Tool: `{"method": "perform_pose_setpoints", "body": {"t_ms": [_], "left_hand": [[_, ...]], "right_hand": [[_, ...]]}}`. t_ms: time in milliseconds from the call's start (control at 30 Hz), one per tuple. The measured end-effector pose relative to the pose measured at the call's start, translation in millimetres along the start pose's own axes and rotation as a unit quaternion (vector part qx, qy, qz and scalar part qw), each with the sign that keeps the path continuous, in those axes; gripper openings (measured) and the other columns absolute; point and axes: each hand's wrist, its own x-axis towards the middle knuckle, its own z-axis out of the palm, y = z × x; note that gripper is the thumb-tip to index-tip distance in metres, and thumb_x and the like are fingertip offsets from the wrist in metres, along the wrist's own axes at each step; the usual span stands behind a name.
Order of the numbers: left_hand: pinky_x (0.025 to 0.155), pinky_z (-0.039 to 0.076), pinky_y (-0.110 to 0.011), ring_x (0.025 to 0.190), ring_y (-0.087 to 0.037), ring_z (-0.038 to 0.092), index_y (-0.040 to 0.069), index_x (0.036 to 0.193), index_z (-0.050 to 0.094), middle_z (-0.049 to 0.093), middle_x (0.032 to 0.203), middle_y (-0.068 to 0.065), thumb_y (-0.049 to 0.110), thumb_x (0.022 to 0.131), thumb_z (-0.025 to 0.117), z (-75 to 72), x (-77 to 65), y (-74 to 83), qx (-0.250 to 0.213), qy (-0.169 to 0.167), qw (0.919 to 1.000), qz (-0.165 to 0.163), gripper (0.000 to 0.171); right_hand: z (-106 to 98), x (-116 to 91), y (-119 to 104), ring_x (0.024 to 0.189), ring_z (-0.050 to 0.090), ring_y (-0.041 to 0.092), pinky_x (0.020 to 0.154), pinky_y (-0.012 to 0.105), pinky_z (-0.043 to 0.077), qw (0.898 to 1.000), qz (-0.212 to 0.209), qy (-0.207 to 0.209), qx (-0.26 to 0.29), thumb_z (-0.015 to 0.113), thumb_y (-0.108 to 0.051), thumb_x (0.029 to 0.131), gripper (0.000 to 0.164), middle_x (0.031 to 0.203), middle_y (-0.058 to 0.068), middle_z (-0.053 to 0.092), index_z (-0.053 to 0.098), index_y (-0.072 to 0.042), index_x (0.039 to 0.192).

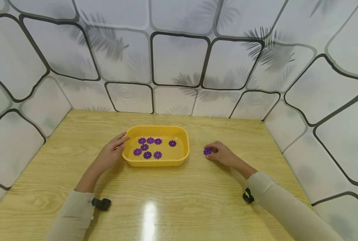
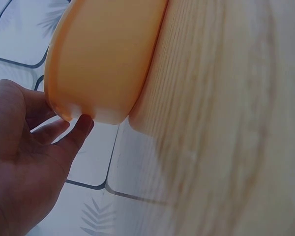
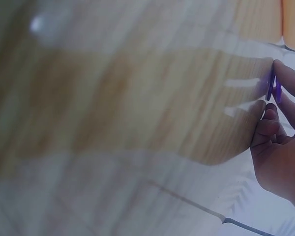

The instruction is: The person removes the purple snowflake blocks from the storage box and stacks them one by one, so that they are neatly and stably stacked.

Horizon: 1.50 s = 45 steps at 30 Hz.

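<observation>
A yellow plastic tub (image 1: 156, 163) sits on the table with several purple notched flower-shaped discs (image 1: 147, 155) lying flat inside it. My left hand (image 1: 111, 152) holds the tub's left end, fingers at the rim. In the left wrist view, the left thumb (image 2: 81, 129) touches the outside of the tub wall (image 2: 105, 59). To the right of the tub, my right hand (image 1: 222, 154) pinches a purple flower-shaped disc (image 1: 207, 151) close to the tabletop. Edge-on purple (image 3: 278, 91) shows between the right fingers in the right wrist view; whether it is one disc or two I cannot tell.
The wood-grain table (image 1: 179, 197) reflects a bright light near its front. A patterned white wall (image 1: 179, 60) closes off the back and both sides. Each wrist wears a small black camera, such as the left one (image 1: 102, 204).
</observation>
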Motion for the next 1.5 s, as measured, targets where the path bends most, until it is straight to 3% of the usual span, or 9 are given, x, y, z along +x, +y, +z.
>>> {"method": "perform_pose_setpoints", "body": {"t_ms": [733,967,1500], "left_hand": [[0.12,0.028,-0.061,0.153,-0.044,0.017,-0.004,0.15,0.043,0.019,0.167,-0.018,0.009,0.109,0.038,0.4,-0.7,1.4,0.004,0.001,1.0,-0.008,0.043],[0.117,0.032,-0.06,0.152,-0.045,0.02,-0.006,0.149,0.043,0.019,0.167,-0.02,0.004,0.108,0.039,0.2,-1.1,4.9,-0.022,-0.001,0.9998,-0.001,0.042],[0.117,0.032,-0.061,0.152,-0.045,0.019,-0.006,0.149,0.042,0.017,0.167,-0.02,0.007,0.109,0.037,-0.4,-2.2,7.8,-0.027,-0.003,0.9996,-0.007,0.043]], "right_hand": [[-0.2,1.1,1.2,0.098,0.048,0.022,0.082,0.031,0.043,1.0,-0.002,-0.003,0.003,0.073,-0.02,0.093,0.043,0.118,0.015,0.057,0.065,-0.002,0.131],[0.7,0.8,-0.5,0.099,0.049,0.022,0.082,0.031,0.043,1.0,0.012,-0.002,0.01,0.074,-0.018,0.093,0.044,0.119,0.014,0.057,0.064,-0.002,0.132],[-0.1,-1.3,-1.9,0.098,0.049,0.023,0.083,0.033,0.044,1.0,0.016,0.002,0.008,0.071,-0.025,0.096,0.042,0.12,0.014,0.058,0.064,-0.005,0.132]]}}
